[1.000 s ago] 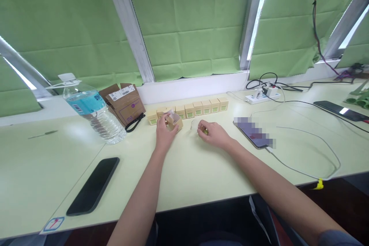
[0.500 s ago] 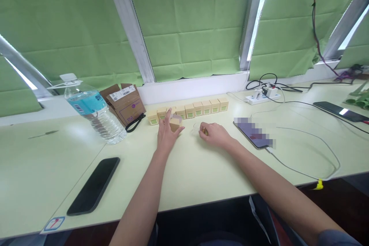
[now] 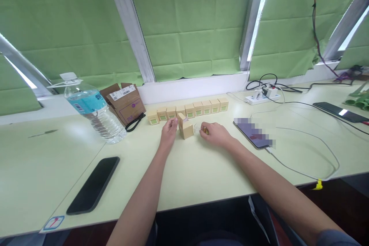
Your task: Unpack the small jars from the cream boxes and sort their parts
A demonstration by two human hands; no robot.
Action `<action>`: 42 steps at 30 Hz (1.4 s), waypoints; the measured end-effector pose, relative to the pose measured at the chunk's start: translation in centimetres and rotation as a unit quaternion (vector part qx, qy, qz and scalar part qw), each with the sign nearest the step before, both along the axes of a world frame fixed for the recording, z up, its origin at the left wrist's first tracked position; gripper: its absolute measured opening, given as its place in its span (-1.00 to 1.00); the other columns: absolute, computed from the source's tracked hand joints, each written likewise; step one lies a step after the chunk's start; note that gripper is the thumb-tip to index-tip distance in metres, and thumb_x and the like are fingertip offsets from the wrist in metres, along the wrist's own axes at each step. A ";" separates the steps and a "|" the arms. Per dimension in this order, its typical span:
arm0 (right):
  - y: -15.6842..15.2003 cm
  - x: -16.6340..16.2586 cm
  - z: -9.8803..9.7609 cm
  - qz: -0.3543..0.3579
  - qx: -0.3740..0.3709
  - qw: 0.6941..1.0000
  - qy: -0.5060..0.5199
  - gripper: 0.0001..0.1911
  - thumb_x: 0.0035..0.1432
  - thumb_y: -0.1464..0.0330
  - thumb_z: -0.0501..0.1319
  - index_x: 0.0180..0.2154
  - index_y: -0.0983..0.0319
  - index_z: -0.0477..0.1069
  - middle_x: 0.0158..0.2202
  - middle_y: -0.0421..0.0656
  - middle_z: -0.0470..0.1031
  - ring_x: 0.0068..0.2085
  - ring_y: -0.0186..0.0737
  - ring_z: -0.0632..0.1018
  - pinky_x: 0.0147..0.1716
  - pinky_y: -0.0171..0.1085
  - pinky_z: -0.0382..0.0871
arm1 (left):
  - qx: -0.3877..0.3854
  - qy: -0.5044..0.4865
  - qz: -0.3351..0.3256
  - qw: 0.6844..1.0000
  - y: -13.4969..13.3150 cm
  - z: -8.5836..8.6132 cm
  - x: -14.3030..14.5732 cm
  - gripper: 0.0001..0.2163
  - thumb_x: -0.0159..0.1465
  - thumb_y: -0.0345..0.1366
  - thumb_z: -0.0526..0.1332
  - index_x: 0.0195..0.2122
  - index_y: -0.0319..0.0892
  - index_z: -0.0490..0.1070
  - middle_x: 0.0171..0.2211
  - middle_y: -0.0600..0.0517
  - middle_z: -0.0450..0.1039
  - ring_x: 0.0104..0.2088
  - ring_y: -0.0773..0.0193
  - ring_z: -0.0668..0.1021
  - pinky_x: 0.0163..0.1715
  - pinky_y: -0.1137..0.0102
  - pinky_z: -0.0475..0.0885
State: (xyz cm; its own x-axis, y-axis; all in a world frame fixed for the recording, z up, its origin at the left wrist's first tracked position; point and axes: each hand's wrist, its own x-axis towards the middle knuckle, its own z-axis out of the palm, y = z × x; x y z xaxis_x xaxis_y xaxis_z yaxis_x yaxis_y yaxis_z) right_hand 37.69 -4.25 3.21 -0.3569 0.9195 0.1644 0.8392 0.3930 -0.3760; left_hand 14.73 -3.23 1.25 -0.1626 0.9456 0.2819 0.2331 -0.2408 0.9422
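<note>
A small tan cardboard box [image 3: 186,130] stands on the table between my hands, its top flap raised. My left hand [image 3: 170,130] is just left of the box, fingers drawn together beside the raised flap; whether they pinch its edge I cannot make out. To the right of the box, my right hand [image 3: 215,133] is closed around a small gold-coloured object [image 3: 205,131], mostly hidden by the fingers. Something clear shows at those fingertips, too faint to name. Behind the hands runs a row of several similar small boxes [image 3: 198,108] with green labels.
At the left are a large water bottle [image 3: 98,113], a brown carton [image 3: 128,103], a black phone [image 3: 93,185] and a thin pen-like tool [image 3: 43,133]. To the right lie a charging phone [image 3: 253,134], a power strip [image 3: 262,98], cables and another dark phone [image 3: 341,110].
The open box has shifted right and nearer, and its flap now stands up. My left hand has gone from spread around the box to beside it, fingers together. My right hand stays nearly still.
</note>
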 end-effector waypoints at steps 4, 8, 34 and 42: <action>0.1 0.1 -0.1 -0.001 0.002 1.000 0.009 -0.82 0.30 0.26 0.08 -0.19 0.14 0.43 -0.26 -0.16 0.61 -0.29 -0.17 0.52 -0.43 -0.30 0.07 | 0.000 0.056 -0.013 0.998 -0.1 0.1 -0.2 -0.48 0.22 0.04 0.27 0.15 -0.09 0.38 0.06 -0.10 0.44 -0.07 0.21 0.51 -0.11 0.35 0.43; 0.2 0.1 -0.1 -0.006 0.005 1.000 0.011 -0.80 0.30 0.25 0.08 -0.18 0.13 0.44 -0.27 -0.16 0.61 -0.28 -0.17 0.53 -0.42 -0.30 0.08 | -0.011 0.041 -0.137 0.990 -0.4 -0.1 0.3 -0.43 0.19 -0.04 0.34 0.19 -0.10 0.33 0.16 -0.16 0.42 0.14 0.08 0.48 0.03 0.23 0.45; 0.1 0.3 -0.2 -0.002 -0.004 1.000 0.025 -0.81 0.29 0.26 0.08 -0.23 0.13 0.45 -0.31 -0.18 0.59 -0.32 -0.20 0.49 -0.44 -0.31 0.07 | 0.041 0.007 0.356 0.934 2.5 -2.0 -14.9 -0.44 0.06 -0.29 0.37 0.11 -0.27 0.39 -0.14 -0.11 0.51 -0.12 0.15 0.59 -0.06 0.20 0.53; 0.1 0.2 0.0 0.028 -0.002 0.999 0.015 -0.80 0.30 0.26 0.07 -0.20 0.12 0.45 -0.33 -0.20 0.60 -0.33 -0.22 0.50 -0.42 -0.32 0.07 | 0.029 0.033 0.356 0.934 4.6 -1.2 -15.6 -0.56 0.11 -0.38 0.33 0.05 -0.28 0.46 -0.12 -0.15 0.58 -0.14 0.13 0.63 0.01 0.17 0.51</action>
State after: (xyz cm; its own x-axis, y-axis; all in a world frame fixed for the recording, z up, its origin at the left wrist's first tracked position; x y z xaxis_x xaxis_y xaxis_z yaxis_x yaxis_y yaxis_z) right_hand 37.91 -4.19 3.25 -0.4034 0.8985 0.1728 0.8037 0.4383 -0.4025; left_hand -0.89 1.34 0.04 -0.7242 0.5876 0.3610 0.4101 -0.0539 0.9104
